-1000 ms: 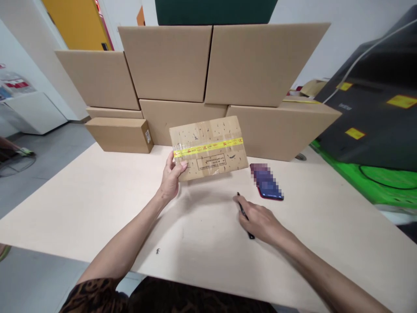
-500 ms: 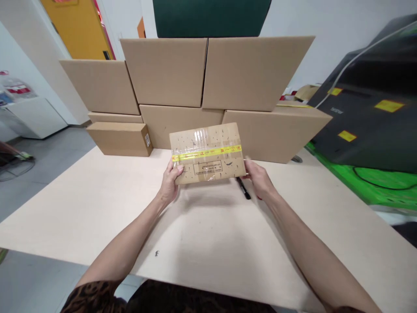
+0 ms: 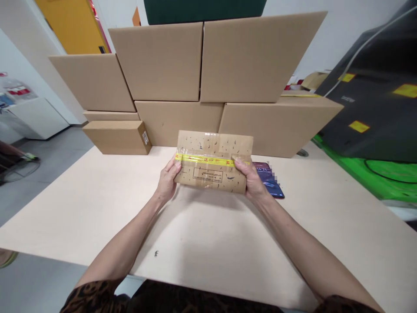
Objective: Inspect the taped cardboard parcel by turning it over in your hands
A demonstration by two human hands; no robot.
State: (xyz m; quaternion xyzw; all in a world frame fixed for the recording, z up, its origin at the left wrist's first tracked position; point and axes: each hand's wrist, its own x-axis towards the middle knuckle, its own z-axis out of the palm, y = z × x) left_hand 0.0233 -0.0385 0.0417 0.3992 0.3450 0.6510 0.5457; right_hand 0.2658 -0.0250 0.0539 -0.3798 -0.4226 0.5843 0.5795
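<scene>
A small cardboard box (image 3: 211,148) with dark flecks, clear tape and a yellow printed tape strip is held up over the table, its printed face tilted toward me. My left hand (image 3: 168,177) grips its left end, thumb on the front face. At the right end, my right hand (image 3: 252,177) is closed on the box, thumb lying over the yellow strip. Just right of that hand, a smartphone (image 3: 272,184) with a lit screen lies on the table, partly hidden. The fingers behind the box are out of sight.
Large cardboard boxes (image 3: 241,61) are stacked along the table's back. A smaller brown carton (image 3: 114,137) sits at the left end of the stack. The pale table (image 3: 81,208) bears a small dark mark near its front edge. Black equipment (image 3: 368,104) stands at the right.
The small box has shifted slightly right and tilted. My right hand has moved its thumb onto the front face. The phone now shows; the black pen is no longer visible.
</scene>
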